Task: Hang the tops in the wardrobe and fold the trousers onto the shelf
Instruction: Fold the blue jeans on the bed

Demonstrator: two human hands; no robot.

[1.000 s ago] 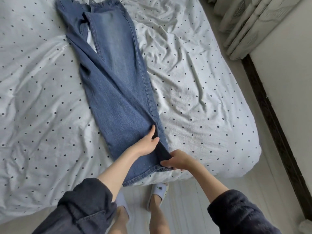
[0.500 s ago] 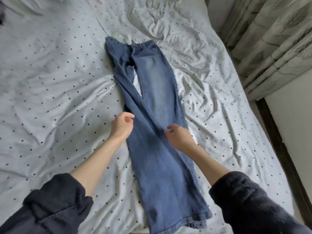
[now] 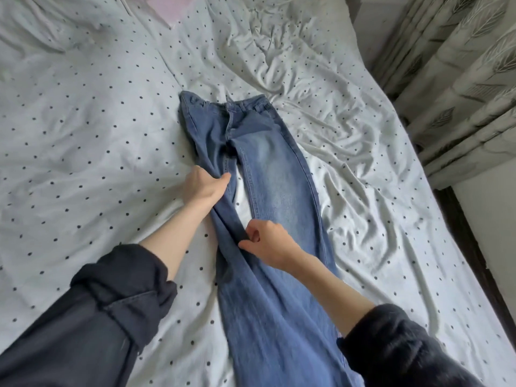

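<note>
Blue jeans [image 3: 268, 208] lie lengthwise on the bed [image 3: 83, 141], waistband toward the far end, hems running off the near edge of the view. Legs are partly overlapped: the left leg is bunched into a narrow ridge, the right leg lies flat and faded down the thigh. A sliver of sheet shows between the legs below the crotch.

Left hand [image 3: 202, 187] is on the outer side of the left leg at thigh level, thumb hooked over the denim ridge, fingers hidden under or behind the fabric, so it grips the leg. Right hand [image 3: 269, 241] sits lower on the same ridge, thumb and curled fingers pinching a fold of denim.

The white sheet with black dots is heavily wrinkled, most of all toward the far right corner. Leaf-patterned curtains [image 3: 460, 79] hang past the bed's right edge. Dark rolled-up sleeves [image 3: 117, 297] cover both forearms.
</note>
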